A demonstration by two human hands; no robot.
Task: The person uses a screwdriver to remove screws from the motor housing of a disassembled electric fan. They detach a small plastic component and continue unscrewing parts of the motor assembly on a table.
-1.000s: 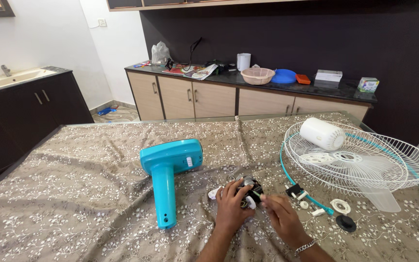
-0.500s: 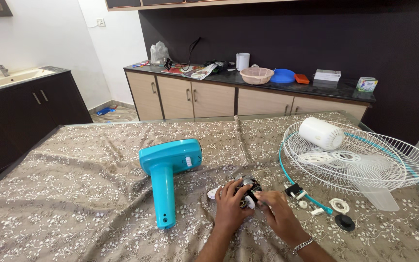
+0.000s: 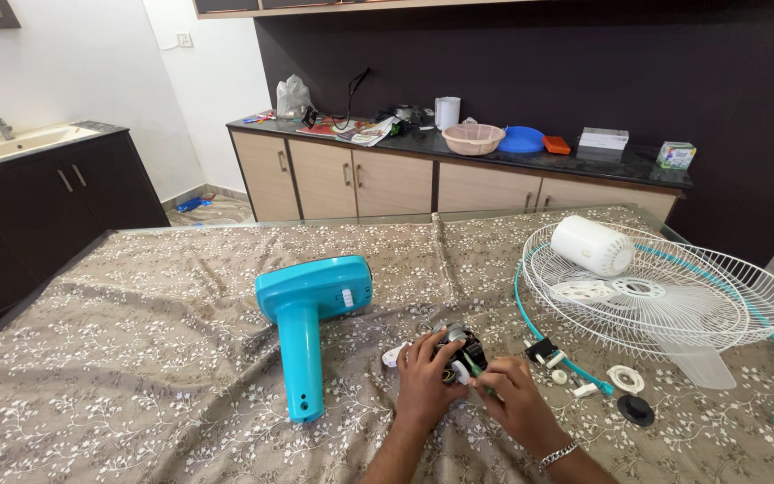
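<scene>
Both my hands meet low in the middle of the head view over a small black fan motor (image 3: 464, 348) that rests on the patterned cloth. My left hand (image 3: 423, 381) cups the motor from the left. My right hand (image 3: 511, 397), with a bracelet on its wrist, pinches a thin green-handled tool (image 3: 476, 371) against the motor's right side. A turquoise fan stand (image 3: 309, 315) lies flat to the left of my hands. To the right lie the white wire fan guards (image 3: 674, 296), with a white motor cover (image 3: 592, 245) and the translucent blades on them.
Small loose parts lie right of my hands: a white ring (image 3: 625, 378), a black cap (image 3: 636, 410), a black clip and white bits. The cloth-covered table (image 3: 136, 358) fills the foreground. Behind stand a dark counter (image 3: 584, 163) with bowls and boxes, and a sink at the left.
My hands have stayed on the motor and shifted only slightly. The fan stand, guards and loose parts lie where they were.
</scene>
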